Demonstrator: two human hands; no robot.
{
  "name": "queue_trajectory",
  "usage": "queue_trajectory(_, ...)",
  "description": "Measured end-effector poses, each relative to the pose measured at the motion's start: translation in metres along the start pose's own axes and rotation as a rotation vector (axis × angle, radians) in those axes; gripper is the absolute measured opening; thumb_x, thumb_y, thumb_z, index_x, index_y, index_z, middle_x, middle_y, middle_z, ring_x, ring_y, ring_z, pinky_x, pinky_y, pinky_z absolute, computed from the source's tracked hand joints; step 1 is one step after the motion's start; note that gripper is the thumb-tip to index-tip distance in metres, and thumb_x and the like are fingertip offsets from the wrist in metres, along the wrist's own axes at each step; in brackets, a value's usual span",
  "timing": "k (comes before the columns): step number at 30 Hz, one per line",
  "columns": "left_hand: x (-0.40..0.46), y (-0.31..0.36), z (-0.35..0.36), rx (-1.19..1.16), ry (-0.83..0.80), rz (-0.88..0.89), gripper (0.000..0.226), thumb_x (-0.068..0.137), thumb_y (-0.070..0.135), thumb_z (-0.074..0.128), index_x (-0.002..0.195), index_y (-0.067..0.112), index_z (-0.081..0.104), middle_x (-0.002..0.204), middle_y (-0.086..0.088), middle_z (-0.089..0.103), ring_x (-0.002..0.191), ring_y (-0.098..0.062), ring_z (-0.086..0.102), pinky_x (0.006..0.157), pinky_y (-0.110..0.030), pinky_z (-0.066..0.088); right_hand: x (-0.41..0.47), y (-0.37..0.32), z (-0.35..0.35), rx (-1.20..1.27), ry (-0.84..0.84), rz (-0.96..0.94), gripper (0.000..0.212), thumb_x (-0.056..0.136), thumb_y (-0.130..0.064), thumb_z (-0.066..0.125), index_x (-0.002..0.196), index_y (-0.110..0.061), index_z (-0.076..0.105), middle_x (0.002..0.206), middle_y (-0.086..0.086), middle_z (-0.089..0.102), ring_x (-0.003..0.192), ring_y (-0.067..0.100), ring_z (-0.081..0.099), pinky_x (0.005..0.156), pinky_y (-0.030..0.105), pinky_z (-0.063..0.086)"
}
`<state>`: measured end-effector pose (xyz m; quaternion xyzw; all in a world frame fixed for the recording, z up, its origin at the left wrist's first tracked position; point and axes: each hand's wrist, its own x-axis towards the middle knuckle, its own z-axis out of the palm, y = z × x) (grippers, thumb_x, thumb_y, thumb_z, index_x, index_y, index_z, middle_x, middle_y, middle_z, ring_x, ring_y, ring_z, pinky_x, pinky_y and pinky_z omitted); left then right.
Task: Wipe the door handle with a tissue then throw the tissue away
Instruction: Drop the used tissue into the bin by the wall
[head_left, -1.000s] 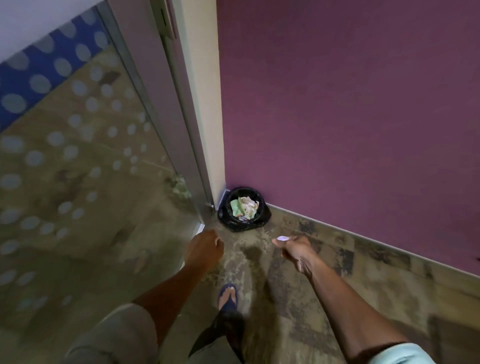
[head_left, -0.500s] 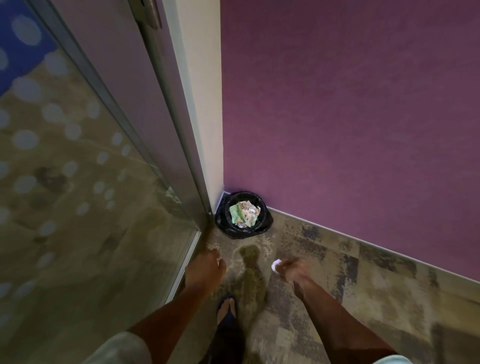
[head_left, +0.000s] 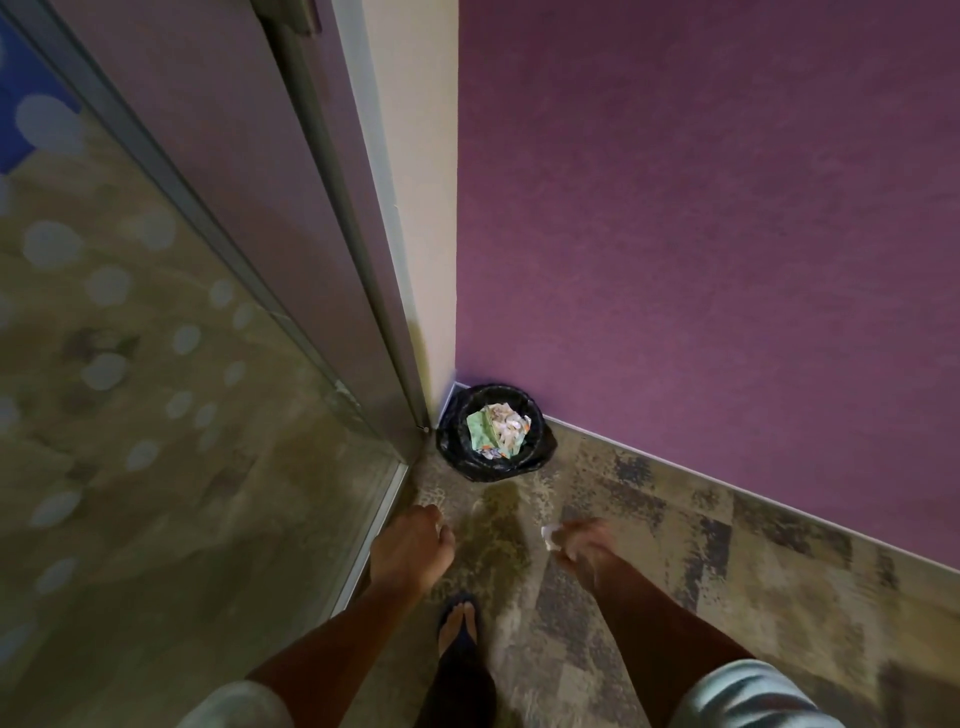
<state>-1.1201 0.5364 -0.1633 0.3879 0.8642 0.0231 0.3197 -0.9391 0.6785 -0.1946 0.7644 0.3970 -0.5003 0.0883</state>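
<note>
The right hand (head_left: 584, 545), motion-blurred, pinches the tissue (head_left: 549, 536) at its fingertips: a small white crumpled wad poking out toward the left hand (head_left: 413, 545), too balled up and smeared to show any long axis. The left hand hangs with fingers loosely curled, holding nothing. Bare carpet (head_left: 501, 512) lies between both hands and the black-lined bin (head_left: 456, 451), which sits in the corner against the purple wall (head_left: 701, 260), just beside the cream door frame (head_left: 415, 208), with the glass door (head_left: 156, 415) along the left.

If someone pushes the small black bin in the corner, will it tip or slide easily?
Probably light: the bin seems to hold crumpled paper, so it may slide. The wall close behind would likely stop it tipping back.
</note>
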Motion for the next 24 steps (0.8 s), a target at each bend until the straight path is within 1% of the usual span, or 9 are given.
queue_trajectory(7, 0.013, -0.007, 0.0, 0.023, -0.015, 0.024, 0.03, 0.097, 0.038, 0.049, 0.12, 0.024, 0.062, 0.115, 0.003, 0.067, 0.103, -0.016, 0.066, 0.084, -0.034, 0.056, 0.018, -0.055, 0.008, 0.173, 0.05, 0.034, 0.026, 0.09, -0.001, 0.059, 0.111, 0.012, 0.065, 0.102, 0.024, 0.073, 0.096, 0.036, 0.072, 0.081, 0.042, 0.058)
queue_trajectory(10, 0.018, -0.007, -0.002, 0.022, 0.015, 0.07, 0.028, 0.096, 0.038, 0.053, 0.117, 0.023, 0.063, 0.111, 0.003, 0.069, 0.1, -0.015, 0.067, 0.083, -0.033, 0.056, 0.019, -0.09, 0.001, 0.138, 0.044, -0.054, 0.017, 0.08, -0.006, 0.065, 0.095, 0.004, 0.066, 0.099, 0.02, 0.07, 0.088, 0.03, 0.07, 0.078, 0.039, 0.056)
queue_trajectory(12, 0.022, -0.004, -0.005, 0.016, 0.036, 0.109, 0.024, 0.095, 0.036, 0.054, 0.113, 0.023, 0.063, 0.106, 0.003, 0.069, 0.094, -0.013, 0.067, 0.079, -0.031, 0.056, 0.021, -0.109, -0.007, 0.179, -0.01, -0.152, 0.007, 0.087, -0.008, 0.064, 0.081, -0.006, 0.061, 0.1, 0.015, 0.061, 0.083, 0.026, 0.062, 0.083, 0.038, 0.055)
queue_trajectory(13, 0.024, -0.005, -0.006, 0.011, 0.046, 0.122, 0.023, 0.095, 0.035, 0.054, 0.112, 0.022, 0.063, 0.105, 0.003, 0.068, 0.092, -0.012, 0.067, 0.075, -0.029, 0.054, 0.026, -0.117, -0.007, 0.221, -0.027, -0.196, 0.007, 0.091, -0.009, 0.063, 0.085, -0.005, 0.064, 0.101, 0.015, 0.061, 0.083, 0.025, 0.06, 0.085, 0.039, 0.054)
queue_trajectory(15, 0.026, -0.004, -0.008, 0.011, 0.062, 0.144, 0.022, 0.095, 0.034, 0.054, 0.111, 0.021, 0.062, 0.103, 0.003, 0.067, 0.09, -0.011, 0.065, 0.07, -0.026, 0.047, 0.03, -0.129, -0.008, 0.315, -0.008, -0.228, 0.026, 0.092, -0.011, 0.066, 0.115, 0.002, 0.067, 0.109, 0.017, 0.066, 0.09, 0.026, 0.061, 0.091, 0.041, 0.053)
queue_trajectory(17, 0.029, -0.007, -0.009, 0.003, 0.07, 0.147, 0.021, 0.095, 0.033, 0.053, 0.109, 0.021, 0.062, 0.101, 0.004, 0.065, 0.089, -0.012, 0.064, 0.068, -0.026, 0.044, 0.029, -0.136, -0.003, 0.457, -0.058, -0.245, 0.048, 0.093, -0.005, 0.065, 0.139, -0.003, 0.054, 0.127, 0.017, 0.063, 0.098, 0.024, 0.061, 0.099, 0.039, 0.052)
queue_trajectory(19, 0.031, -0.007, -0.011, 0.012, 0.075, 0.152, 0.02, 0.095, 0.033, 0.052, 0.107, 0.02, 0.062, 0.099, 0.004, 0.064, 0.087, -0.013, 0.065, 0.069, -0.027, 0.049, 0.026, -0.136, -0.003, 0.596, -0.106, -0.243, 0.055, 0.093, 0.004, 0.06, 0.146, -0.004, 0.044, 0.134, 0.018, 0.06, 0.101, 0.024, 0.063, 0.098, 0.035, 0.052)
queue_trajectory(22, 0.031, -0.005, -0.014, 0.013, 0.059, 0.135, 0.018, 0.096, 0.036, 0.052, 0.102, 0.021, 0.061, 0.098, 0.004, 0.064, 0.084, -0.012, 0.065, 0.075, -0.032, 0.057, 0.025, -0.124, -0.002, 0.572, -0.082, -0.227, 0.035, 0.092, 0.006, 0.058, 0.127, -0.001, 0.06, 0.118, 0.02, 0.068, 0.097, 0.029, 0.068, 0.089, 0.038, 0.058)
queue_trajectory(24, 0.034, -0.006, -0.013, 0.0, 0.08, 0.135, 0.021, 0.096, 0.038, 0.052, 0.105, 0.021, 0.06, 0.101, 0.003, 0.065, 0.087, -0.014, 0.066, 0.076, -0.034, 0.058, 0.021, -0.11, 0.003, 0.523, -0.088, -0.203, 0.018, 0.091, 0.005, 0.061, 0.093, -0.011, 0.068, 0.095, 0.012, 0.069, 0.073, 0.02, 0.066, 0.062, 0.029, 0.058)
